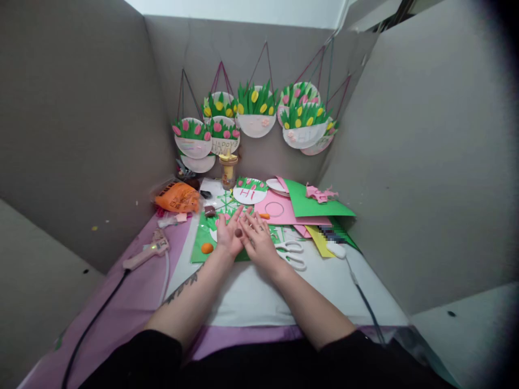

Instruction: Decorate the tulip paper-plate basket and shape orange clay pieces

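Observation:
My left hand [229, 233] is turned palm up with its fingers stretched out. A small brown ball [238, 233], which looks like modelling clay, rests on its palm. My right hand [259, 237] lies close beside it, fingers extended and partly over the left fingers. Whether the right hand touches the ball, I cannot tell. Beneath both hands is a green mat [198, 237]. An orange ball [207, 248] sits on its left part, and a brown lump [210, 210] lies farther back. White-handled scissors [292, 254] lie right of my right hand.
A glue gun [152, 252] with a cord lies at left, near an orange bag [177, 196]. Green card [316, 197] and pink sheets [275, 210] are stacked at right. A "HI" paper-plate craft [250, 191] lies behind. Flower-plate crafts [257, 124] hang on the back panel.

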Motion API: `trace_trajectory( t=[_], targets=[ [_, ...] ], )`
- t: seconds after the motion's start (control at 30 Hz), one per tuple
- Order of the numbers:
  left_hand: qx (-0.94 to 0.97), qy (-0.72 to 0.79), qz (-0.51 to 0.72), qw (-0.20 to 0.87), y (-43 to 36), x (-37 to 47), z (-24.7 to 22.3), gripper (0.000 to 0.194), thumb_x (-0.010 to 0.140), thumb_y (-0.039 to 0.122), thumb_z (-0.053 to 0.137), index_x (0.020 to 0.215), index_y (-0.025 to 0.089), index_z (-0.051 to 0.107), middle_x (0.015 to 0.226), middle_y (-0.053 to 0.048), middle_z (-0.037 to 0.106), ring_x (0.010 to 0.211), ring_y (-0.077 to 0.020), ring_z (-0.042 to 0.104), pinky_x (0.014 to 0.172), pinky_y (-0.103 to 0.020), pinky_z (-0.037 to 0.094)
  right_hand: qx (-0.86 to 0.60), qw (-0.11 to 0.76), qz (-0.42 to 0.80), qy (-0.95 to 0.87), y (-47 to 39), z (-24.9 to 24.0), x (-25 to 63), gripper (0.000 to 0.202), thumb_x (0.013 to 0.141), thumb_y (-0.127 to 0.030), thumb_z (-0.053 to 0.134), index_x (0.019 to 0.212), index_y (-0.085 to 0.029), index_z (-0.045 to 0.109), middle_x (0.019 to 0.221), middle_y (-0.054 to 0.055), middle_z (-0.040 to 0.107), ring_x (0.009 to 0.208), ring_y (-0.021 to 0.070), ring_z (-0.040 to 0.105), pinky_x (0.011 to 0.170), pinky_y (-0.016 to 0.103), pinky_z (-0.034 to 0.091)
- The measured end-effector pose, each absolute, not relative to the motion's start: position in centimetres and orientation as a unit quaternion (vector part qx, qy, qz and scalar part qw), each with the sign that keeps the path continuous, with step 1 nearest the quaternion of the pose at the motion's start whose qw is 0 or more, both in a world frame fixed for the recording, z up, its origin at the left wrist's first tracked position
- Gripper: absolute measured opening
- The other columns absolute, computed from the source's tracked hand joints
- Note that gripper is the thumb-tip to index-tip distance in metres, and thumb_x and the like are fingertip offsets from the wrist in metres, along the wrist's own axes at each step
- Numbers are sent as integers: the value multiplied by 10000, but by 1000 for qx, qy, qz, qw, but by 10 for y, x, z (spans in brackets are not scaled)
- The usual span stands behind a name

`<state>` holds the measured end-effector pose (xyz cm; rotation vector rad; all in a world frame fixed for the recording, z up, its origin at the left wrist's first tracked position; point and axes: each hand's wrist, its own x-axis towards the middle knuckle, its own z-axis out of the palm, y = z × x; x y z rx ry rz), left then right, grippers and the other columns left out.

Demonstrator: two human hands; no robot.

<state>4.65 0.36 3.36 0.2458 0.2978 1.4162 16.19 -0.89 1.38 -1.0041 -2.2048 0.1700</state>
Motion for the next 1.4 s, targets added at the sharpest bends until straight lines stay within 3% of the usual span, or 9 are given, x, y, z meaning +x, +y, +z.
trace_trajectory(
  t=[0.33, 0.5, 0.67, 0.9, 1.0, 1.07, 1.17, 1.23, 1.4],
  targets=[
    [126, 161, 624, 754, 0, 50, 36, 705, 877, 629, 222, 1366, 144, 371, 1350, -190, 486, 1194, -292, 522, 973, -488, 430, -357, 425, 53, -830, 0, 8, 168, 253, 822, -226, 565, 1044, -234, 685, 1325, 63, 542, 1327, 270, 348, 1074, 514, 293],
    [122, 188, 645, 730, 1, 51, 34, 716, 862, 653, 230, 1364, 161, 365, 1369, -181, 470, 1203, -293, 514, 975, -485, 429, -350, 420, 34, -837, -3, 7, 166, 321, 843, -248, 544, 1148, -258, 641, 1303, 51, 567, 1293, 259, 382, 1072, 507, 293],
    [109, 191, 666, 713, 0, 49, 35, 730, 848, 678, 219, 1358, 181, 379, 1398, -159, 442, 1240, -294, 479, 997, -481, 410, -346, 353, 40, -868, -10, 9, 162, 468, 883, -324, 457, 1337, -217, 484, 1453, 57, 396, 1388, 296, 218, 1081, 521, 270],
    [73, 183, 690, 697, 4, 46, 38, 770, 819, 718, 222, 1366, 193, 357, 1388, -154, 453, 1272, -299, 439, 979, -492, 419, -340, 319, 16, -884, -11, 9, 164, 519, 866, -460, 481, 1361, -311, 439, 1546, 16, 175, 1421, 356, -6, 1081, 603, 183],
    [67, 199, 676, 707, 5, 46, 37, 755, 823, 708, 236, 1344, 182, 390, 1367, -172, 467, 1256, -308, 455, 971, -507, 419, -371, 304, 30, -877, -7, 8, 165, 594, 860, -482, 479, 1413, -313, 341, 1557, 44, 110, 1411, 391, -40, 1035, 678, 172],
    [65, 197, 677, 706, 6, 45, 37, 767, 818, 715, 230, 1340, 177, 392, 1360, -175, 472, 1266, -307, 443, 966, -509, 421, -392, 312, 30, -865, -6, 9, 167, 547, 871, -457, 471, 1393, -321, 378, 1559, 38, 108, 1410, 393, -52, 1028, 694, 153],
    [69, 198, 697, 686, 7, 43, 40, 768, 810, 728, 218, 1330, 196, 405, 1366, -150, 474, 1287, -288, 420, 969, -485, 426, -352, 326, 20, -877, -8, 11, 169, 446, 863, -412, 505, 1306, -362, 495, 1555, -11, 138, 1417, 366, -57, 1063, 663, 103],
    [77, 216, 694, 682, 5, 46, 40, 737, 819, 714, 232, 1324, 210, 419, 1373, -137, 468, 1278, -280, 433, 975, -471, 427, -338, 332, 38, -880, -9, 11, 167, 450, 862, -352, 509, 1311, -359, 489, 1545, -7, 182, 1424, 343, -20, 1074, 643, 117],
    [95, 234, 653, 714, -2, 62, 39, 721, 837, 682, 264, 1360, 200, 378, 1337, -162, 493, 1191, -286, 524, 978, -472, 430, -400, 406, 98, -816, -2, 8, 162, 361, 860, -250, 482, 1196, -274, 611, 1439, 51, 417, 1394, 292, 230, 1066, 578, 255]
  ],
)
